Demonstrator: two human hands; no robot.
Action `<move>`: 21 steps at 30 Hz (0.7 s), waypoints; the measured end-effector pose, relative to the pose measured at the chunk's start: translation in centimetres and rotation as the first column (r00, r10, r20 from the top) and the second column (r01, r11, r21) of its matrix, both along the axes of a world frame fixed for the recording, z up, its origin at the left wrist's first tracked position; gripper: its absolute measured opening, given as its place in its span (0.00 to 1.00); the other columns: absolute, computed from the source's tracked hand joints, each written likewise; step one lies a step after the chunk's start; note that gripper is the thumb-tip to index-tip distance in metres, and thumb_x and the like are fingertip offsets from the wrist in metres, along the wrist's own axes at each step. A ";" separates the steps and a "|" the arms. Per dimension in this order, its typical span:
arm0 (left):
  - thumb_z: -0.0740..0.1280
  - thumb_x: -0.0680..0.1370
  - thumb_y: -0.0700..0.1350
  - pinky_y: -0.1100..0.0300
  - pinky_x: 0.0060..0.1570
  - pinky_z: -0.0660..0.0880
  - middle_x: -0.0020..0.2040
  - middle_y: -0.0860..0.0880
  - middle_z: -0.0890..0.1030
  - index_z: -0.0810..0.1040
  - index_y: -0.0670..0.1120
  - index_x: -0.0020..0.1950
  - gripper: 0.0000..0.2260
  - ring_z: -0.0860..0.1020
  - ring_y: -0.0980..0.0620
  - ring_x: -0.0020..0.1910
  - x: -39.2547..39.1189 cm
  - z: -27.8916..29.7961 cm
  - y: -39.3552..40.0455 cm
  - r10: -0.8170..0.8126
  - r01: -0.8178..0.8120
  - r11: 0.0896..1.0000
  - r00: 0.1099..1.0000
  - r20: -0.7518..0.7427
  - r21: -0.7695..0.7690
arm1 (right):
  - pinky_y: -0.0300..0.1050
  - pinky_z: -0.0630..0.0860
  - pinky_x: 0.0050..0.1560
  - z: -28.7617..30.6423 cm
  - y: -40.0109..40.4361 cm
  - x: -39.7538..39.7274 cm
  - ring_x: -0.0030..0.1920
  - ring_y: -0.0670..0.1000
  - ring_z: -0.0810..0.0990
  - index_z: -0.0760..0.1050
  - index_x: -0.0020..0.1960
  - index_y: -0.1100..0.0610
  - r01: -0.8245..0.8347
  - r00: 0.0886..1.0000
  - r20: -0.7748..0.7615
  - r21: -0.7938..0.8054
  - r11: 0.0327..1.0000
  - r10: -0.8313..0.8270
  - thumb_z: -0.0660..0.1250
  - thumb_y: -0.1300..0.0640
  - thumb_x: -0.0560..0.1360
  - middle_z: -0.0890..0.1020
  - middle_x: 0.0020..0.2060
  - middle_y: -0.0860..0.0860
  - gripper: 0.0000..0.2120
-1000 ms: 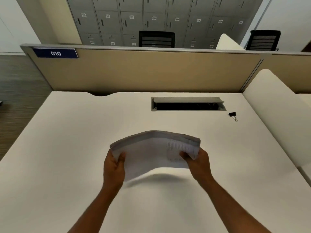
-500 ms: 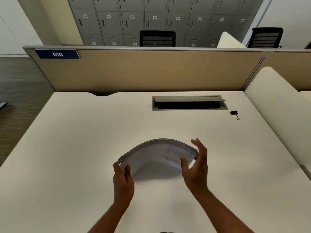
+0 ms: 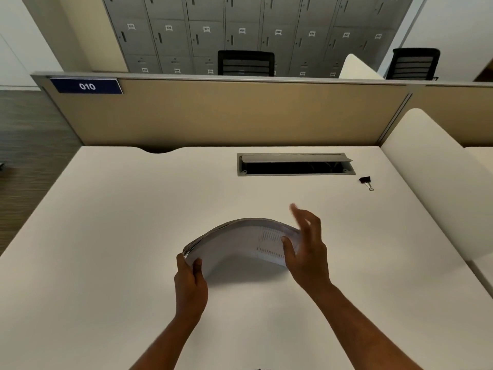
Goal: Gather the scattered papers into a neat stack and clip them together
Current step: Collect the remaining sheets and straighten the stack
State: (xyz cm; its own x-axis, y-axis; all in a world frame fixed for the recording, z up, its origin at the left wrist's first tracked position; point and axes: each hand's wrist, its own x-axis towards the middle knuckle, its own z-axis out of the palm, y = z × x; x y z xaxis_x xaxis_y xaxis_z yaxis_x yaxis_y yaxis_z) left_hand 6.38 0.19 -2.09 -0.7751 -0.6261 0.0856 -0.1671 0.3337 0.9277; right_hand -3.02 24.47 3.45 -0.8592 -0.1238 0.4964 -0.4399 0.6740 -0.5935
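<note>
papers: I've got the whole stack of papers (image 3: 240, 241) up off the counter (image 3: 106, 236), held on edge near the middle, a bit toward me. It's bowed into an arch, top edge curving up, with a shadow under it on the counter.

left hand: my left hand (image 3: 190, 280) has the lower left corner of the stack, thumb on the side facing me and the other fingers curled round behind, so it's pinching that corner.

right hand: my right hand (image 3: 306, 252) is at the right end of the stack. Thumb pressed flat on the printed front sheet, the rest of my fingers spread and pointing up past the edge, not closed on anything. They're blurry, so I can't tell if they're touching the back of the stack or not.

print: there's a block of small print on the right part of the front sheet, right by my thumb. Too fuzzy to read.

clip: the black binder clip (image 3: 366, 181) is lying on the counter well away from the papers, far right, just past the right end of the cable slot (image 3: 295, 164). Wire handles point toward me. Nothing's touching it.

cable slot: grey, set into the counter beyond the papers, lid tipped open.

behind the counter: a tan divider panel (image 3: 226, 113) with a blue "010" sign (image 3: 86, 86) at its top left, then two black chairs (image 3: 246, 62) and a wall of grey lockers (image 3: 240, 30).
</note>
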 end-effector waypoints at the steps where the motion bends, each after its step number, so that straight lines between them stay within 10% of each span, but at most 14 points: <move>1: 0.60 0.83 0.40 0.62 0.27 0.70 0.33 0.51 0.78 0.64 0.60 0.50 0.14 0.74 0.54 0.27 0.0 0.1 -0.1 0.007 -0.008 1.000 1.000 0.010 0.007 | 0.32 0.79 0.50 -0.4 0.1 -0.1 0.63 0.40 0.76 0.55 0.81 0.41 0.037 0.997 0.071 -0.151 0.988 -0.027 0.74 0.62 0.73 0.69 0.70 0.43 0.44; 4: 0.58 0.83 0.39 0.55 0.26 0.69 0.32 0.48 0.76 0.66 0.54 0.49 0.09 0.73 0.50 0.26 -0.3 0.4 -0.4 0.047 -0.048 0.999 0.998 0.050 0.016 | 0.44 0.79 0.53 -2.1 0.4 0.0 0.57 0.51 0.82 0.50 0.80 0.39 0.235 0.901 0.433 -0.440 0.867 -0.024 0.79 0.61 0.71 0.75 0.67 0.47 0.52; 9: 0.58 0.83 0.39 0.61 0.36 0.72 0.41 0.54 0.77 0.68 0.50 0.53 0.05 0.78 0.52 0.39 -0.9 1.3 -0.7 0.096 -0.099 0.994 0.993 0.072 0.045 | 0.49 0.72 0.60 -4.9 0.9 1.2 0.65 0.57 0.77 0.50 0.81 0.49 0.613 0.611 0.782 -0.371 0.697 -0.121 0.82 0.50 0.68 0.74 0.69 0.56 0.53; 13: 0.59 0.83 0.40 0.55 0.53 0.71 0.52 0.51 0.76 0.70 0.48 0.62 0.09 0.75 0.49 0.50 -1.1 1.5 0.0 0.144 -0.184 0.946 0.976 0.162 0.266 | 0.53 0.80 0.49 -5.3 -1.7 3.2 0.48 0.56 0.82 0.63 0.77 0.60 0.700 0.388 0.873 -0.488 0.522 0.297 0.82 0.50 0.67 0.84 0.54 0.59 0.45; 18: 0.58 0.84 0.38 0.50 0.62 0.73 0.60 0.47 0.77 0.69 0.45 0.71 0.15 0.76 0.45 0.58 -0.5 1.3 2.4 0.071 -0.131 0.857 0.988 0.136 0.499 | 0.58 0.81 0.59 -3.8 -4.5 2.6 0.60 0.59 0.83 0.75 0.70 0.56 0.622 0.530 0.623 -0.747 0.237 0.575 0.69 0.67 0.78 0.85 0.60 0.56 0.21; 21: 0.58 0.83 0.37 0.48 0.61 0.74 0.60 0.45 0.79 0.69 0.45 0.70 0.16 0.78 0.45 0.58 0.2 0.7 2.5 0.022 -0.096 0.725 0.993 0.116 0.682 | 0.57 0.83 0.55 -2.9 -4.8 1.6 0.57 0.58 0.85 0.77 0.65 0.53 0.573 0.595 0.674 -0.738 0.358 0.437 0.69 0.70 0.77 0.85 0.58 0.54 0.20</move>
